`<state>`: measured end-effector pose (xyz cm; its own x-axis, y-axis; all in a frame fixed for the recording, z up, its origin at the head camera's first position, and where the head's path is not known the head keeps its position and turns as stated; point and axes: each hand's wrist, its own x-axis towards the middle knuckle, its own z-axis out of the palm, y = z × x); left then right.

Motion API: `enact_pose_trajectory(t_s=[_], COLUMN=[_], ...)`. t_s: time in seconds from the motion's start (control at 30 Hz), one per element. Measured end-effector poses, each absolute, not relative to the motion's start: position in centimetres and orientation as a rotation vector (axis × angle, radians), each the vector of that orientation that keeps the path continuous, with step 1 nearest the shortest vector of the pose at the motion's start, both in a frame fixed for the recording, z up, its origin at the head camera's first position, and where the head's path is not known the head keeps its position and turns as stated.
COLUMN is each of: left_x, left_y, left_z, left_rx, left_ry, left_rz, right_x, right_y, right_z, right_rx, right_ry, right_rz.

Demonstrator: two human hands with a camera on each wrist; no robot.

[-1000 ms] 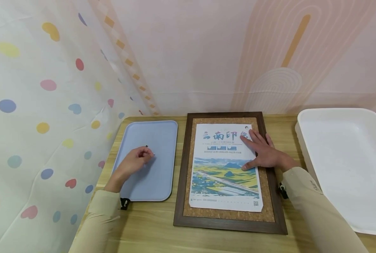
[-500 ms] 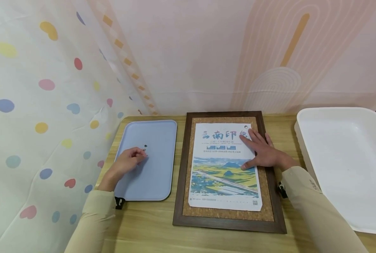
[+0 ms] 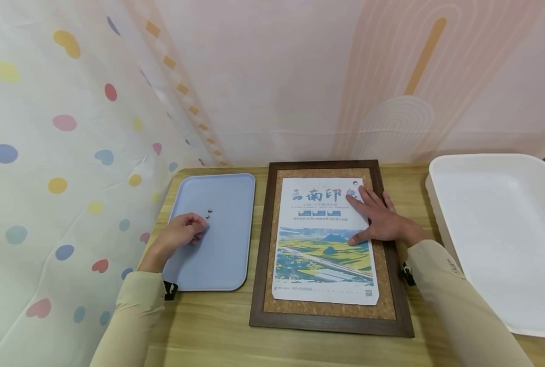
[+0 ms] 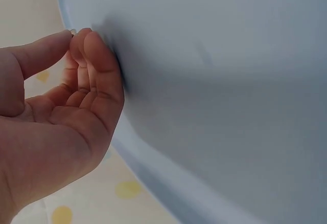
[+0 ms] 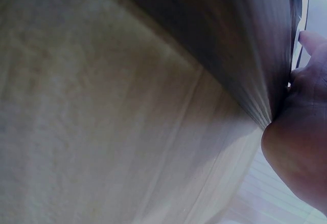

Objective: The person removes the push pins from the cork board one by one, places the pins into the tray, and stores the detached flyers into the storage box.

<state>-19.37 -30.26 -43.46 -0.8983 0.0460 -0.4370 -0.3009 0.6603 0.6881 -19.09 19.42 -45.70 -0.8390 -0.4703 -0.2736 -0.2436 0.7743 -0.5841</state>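
My left hand (image 3: 187, 230) is over the blue tray (image 3: 224, 255), its fingers curled. In the left wrist view the thumb and index fingertip pinch a small shiny thumbtack (image 4: 73, 31), mostly hidden by the fingers. Two more small thumbtacks (image 3: 210, 210) lie on the tray just beyond the fingertips. My right hand (image 3: 382, 221) rests with spread fingers on the right side of a printed poster (image 3: 325, 260), which lies on a cork board (image 3: 329, 308) with a dark wooden frame. One silver thumbtack (image 3: 355, 183) sits in the poster's top right corner.
A large white bin (image 3: 506, 244) stands at the right of the wooden table (image 3: 208, 326). Behind the table hangs a pink patterned cloth (image 3: 272, 92), with a dotted cloth (image 3: 38, 204) on the left.
The left hand has drawn back a little to the left across the tray, bringing both loose thumbtacks into plain view. The right hand keeps its place on the poster.
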Motion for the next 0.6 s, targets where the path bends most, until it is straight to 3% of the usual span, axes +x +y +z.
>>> enact_pose_trajectory(t_s=[0.6], left_x=[-19.96], left_y=[-29.98], left_z=[-43.83], left_rx=[-0.219], left_ry=[2.434], left_rz=[1.073], right_x=[-19.09], right_y=[19.48], right_z=[-45.78], right_rx=[-0.542], right_ry=[2.563], right_rz=[-0.765])
